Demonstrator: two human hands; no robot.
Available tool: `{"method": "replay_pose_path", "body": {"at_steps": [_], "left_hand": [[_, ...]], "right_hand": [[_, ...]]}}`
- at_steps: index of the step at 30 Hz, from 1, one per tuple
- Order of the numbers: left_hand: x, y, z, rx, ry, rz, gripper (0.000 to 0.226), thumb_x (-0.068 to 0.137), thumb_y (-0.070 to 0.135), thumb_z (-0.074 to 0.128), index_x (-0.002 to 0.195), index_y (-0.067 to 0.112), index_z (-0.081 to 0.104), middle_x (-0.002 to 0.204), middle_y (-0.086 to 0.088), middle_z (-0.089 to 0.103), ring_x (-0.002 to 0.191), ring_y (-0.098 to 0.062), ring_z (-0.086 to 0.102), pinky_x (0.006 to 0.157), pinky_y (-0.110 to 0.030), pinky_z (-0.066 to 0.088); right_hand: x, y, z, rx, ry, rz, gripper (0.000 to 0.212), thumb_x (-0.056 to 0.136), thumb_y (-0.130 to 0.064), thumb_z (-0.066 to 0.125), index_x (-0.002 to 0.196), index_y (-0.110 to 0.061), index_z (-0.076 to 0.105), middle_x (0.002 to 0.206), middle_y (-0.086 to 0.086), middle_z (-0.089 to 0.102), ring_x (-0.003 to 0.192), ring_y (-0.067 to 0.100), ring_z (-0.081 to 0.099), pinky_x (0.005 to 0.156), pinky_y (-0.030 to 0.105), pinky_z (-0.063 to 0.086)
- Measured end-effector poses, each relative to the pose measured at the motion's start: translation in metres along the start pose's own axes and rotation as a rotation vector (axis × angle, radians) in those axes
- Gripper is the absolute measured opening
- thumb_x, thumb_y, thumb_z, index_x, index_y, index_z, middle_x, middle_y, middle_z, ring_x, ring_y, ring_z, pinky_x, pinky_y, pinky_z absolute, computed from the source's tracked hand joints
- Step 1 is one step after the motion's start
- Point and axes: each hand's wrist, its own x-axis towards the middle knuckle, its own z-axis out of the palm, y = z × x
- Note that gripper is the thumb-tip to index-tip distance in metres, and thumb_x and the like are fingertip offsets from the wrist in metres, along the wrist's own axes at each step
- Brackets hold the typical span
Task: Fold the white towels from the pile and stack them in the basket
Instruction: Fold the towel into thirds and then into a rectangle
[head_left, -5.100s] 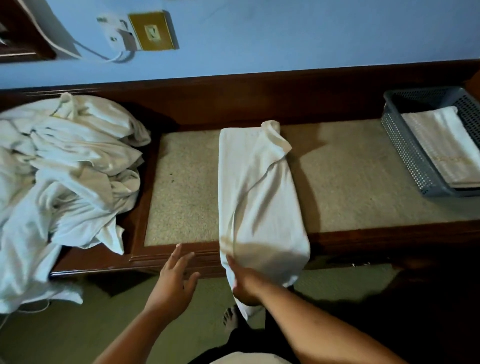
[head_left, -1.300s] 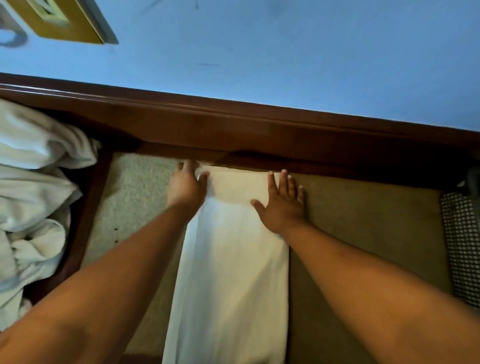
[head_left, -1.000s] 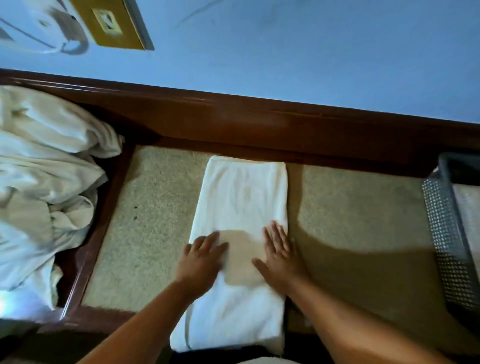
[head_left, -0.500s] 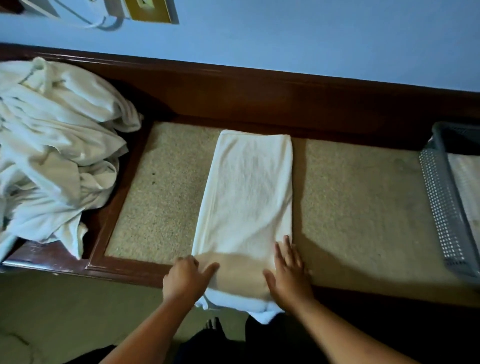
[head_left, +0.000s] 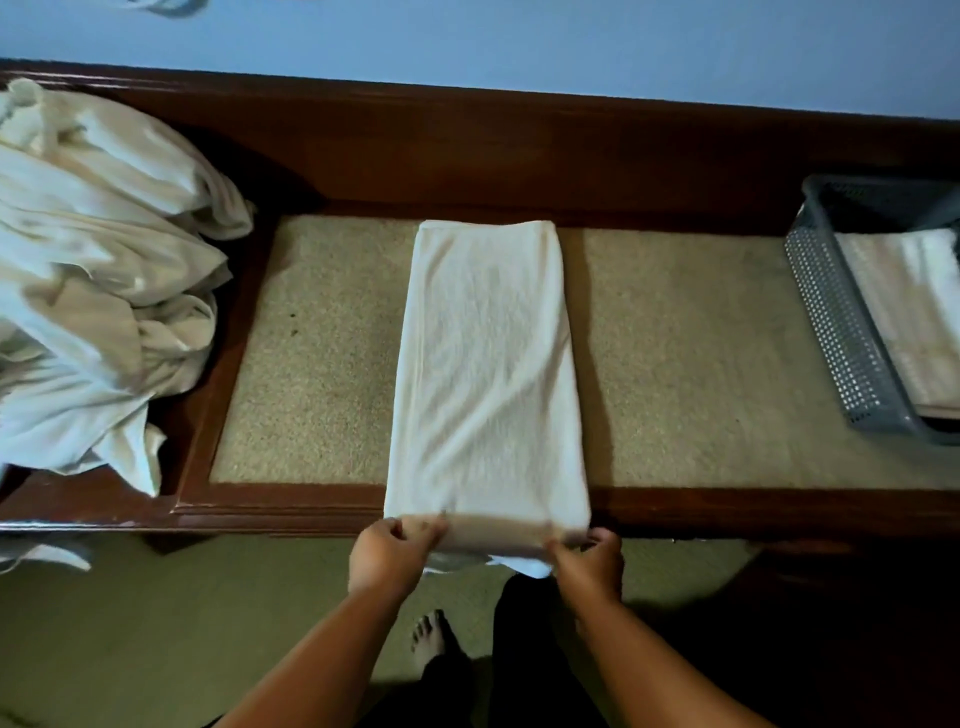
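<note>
The towel lies as a long folded strip across the bench, and its near end hangs over the front edge. The left hand pinches the near left corner, and the right hand pinches the near right corner. The grey basket stands at the right end of the bench and holds a folded towel, lying flat. The pile of unfolded white towels lies at the left.

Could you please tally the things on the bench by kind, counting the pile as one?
Pile of towels: 1
Flat towel: 1
Basket: 1
Folded stack in the basket: 1
Total: 4
</note>
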Motion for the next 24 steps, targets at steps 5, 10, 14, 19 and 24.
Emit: {"method": "replay_pose_path", "body": {"at_steps": [5,10,14,19,24], "left_hand": [[0.007,-0.031,0.009,0.02,-0.101,-0.095,0.022,0.085,0.038,0.077,0.089,0.017,0.071,0.085,-0.002,0.072,0.078,-0.02,0.066,0.068,-0.031,0.05],[0.001,-0.042,0.013,-0.179,0.028,-0.132,0.024,0.089,0.03,0.074,0.088,0.009,0.063,0.081,-0.008,0.064,0.068,-0.019,0.055,0.058,-0.031,0.039],[0.0,-0.035,0.016,-0.595,-0.025,-0.21,0.061,0.079,0.015,0.086,0.116,0.012,0.038,0.097,-0.004,0.055,0.082,-0.012,0.055,0.08,-0.036,0.044],[0.001,-0.061,0.011,-0.305,-0.318,-0.169,0.069,0.058,0.042,0.094,0.109,0.008,0.062,0.102,-0.009,0.073,0.091,-0.025,0.071,0.088,-0.047,0.059],[-0.018,-0.095,0.0,-0.297,-0.362,-0.091,0.076,0.05,0.057,0.087,0.103,0.005,0.072,0.089,-0.009,0.078,0.082,-0.027,0.075,0.07,-0.04,0.061]], "right_hand": [[0.012,0.006,-0.006,-0.021,-0.101,0.067,0.035,0.074,-0.034,0.084,0.095,-0.015,0.064,0.097,0.008,0.069,0.085,0.026,0.067,0.074,0.035,0.054],[0.006,0.012,-0.012,-0.042,-0.164,-0.024,0.014,0.085,-0.021,0.069,0.084,-0.008,0.066,0.086,0.01,0.069,0.077,0.026,0.064,0.063,0.033,0.045],[0.0,0.028,-0.012,0.005,-0.233,0.019,0.012,0.083,-0.015,0.07,0.093,-0.013,0.064,0.09,0.005,0.07,0.079,0.019,0.065,0.061,0.028,0.046],[-0.012,0.048,-0.022,-0.045,-0.363,0.066,0.01,0.086,-0.013,0.062,0.086,-0.006,0.07,0.085,0.009,0.073,0.079,0.025,0.068,0.065,0.03,0.046],[-0.026,0.061,-0.032,-0.082,-0.328,0.048,0.031,0.09,-0.025,0.056,0.085,0.004,0.068,0.088,0.019,0.074,0.084,0.034,0.069,0.067,0.034,0.047]]}}
